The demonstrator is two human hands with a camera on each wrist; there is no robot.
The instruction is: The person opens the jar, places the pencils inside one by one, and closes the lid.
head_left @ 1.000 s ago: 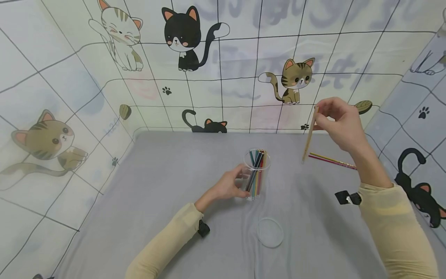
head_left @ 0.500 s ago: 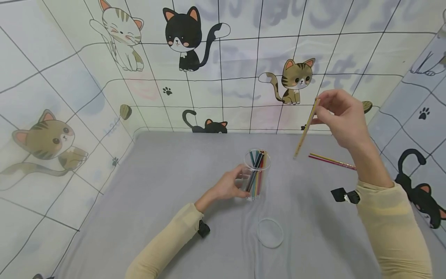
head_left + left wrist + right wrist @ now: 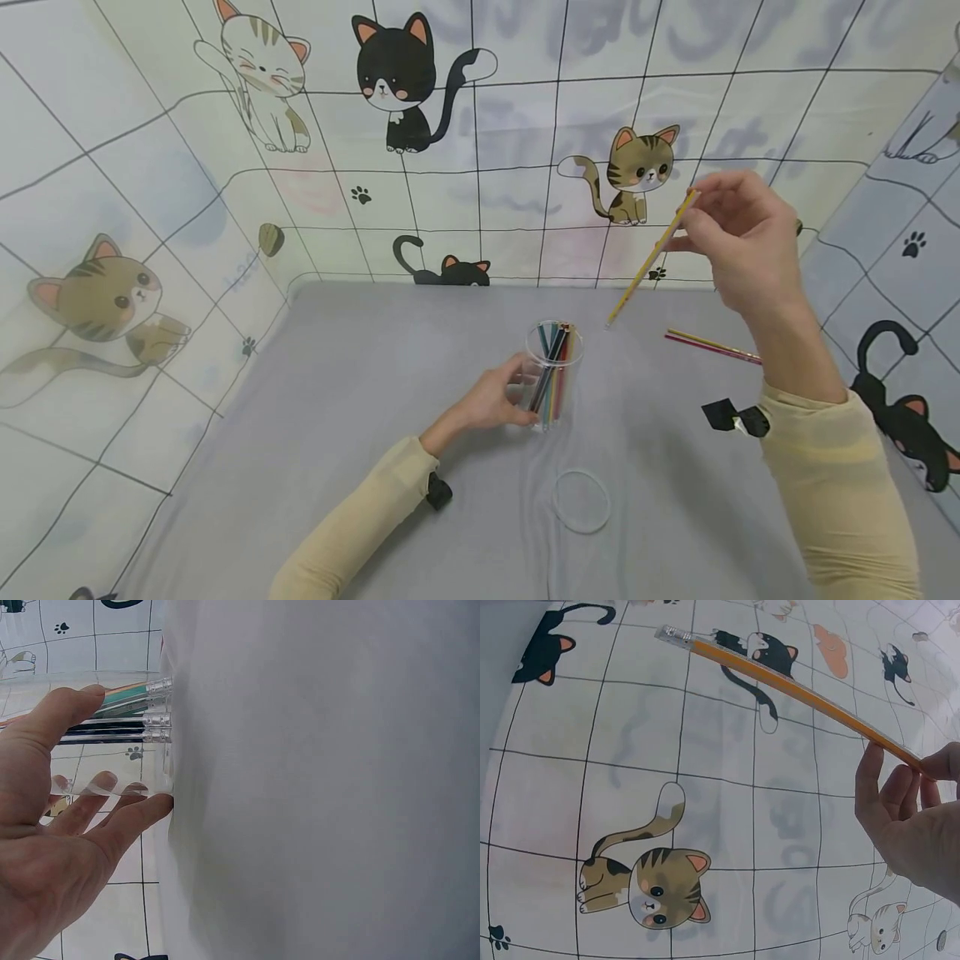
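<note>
In the head view my left hand (image 3: 491, 398) holds a clear cup (image 3: 577, 354) upright on the table. Several coloured pencils (image 3: 557, 371) lean inside it. The left wrist view shows the thumb on one side of the cup and the fingers of the left hand (image 3: 67, 862) on the other; clear-capped pencil ends (image 3: 154, 720) rest at its bottom. Up and to the right of the cup, my right hand (image 3: 757, 246) pinches a yellow pencil (image 3: 648, 265) near its upper end. It slants down toward the cup, apart from it. A pale eraser-like end tips this pencil (image 3: 802, 694) in the right wrist view.
Two pencils, one yellow and one red (image 3: 712, 347), lie side by side on the grey table (image 3: 375, 358) right of the cup. A clear round ring or lid (image 3: 557, 500) lies nearer the front. Cat-printed cloth walls (image 3: 510, 192) stand behind and at both sides.
My right hand has risen slightly, and the yellow pencil has tilted further, its lower end swinging left toward the cup. The left hand and cup have stayed in place.
</note>
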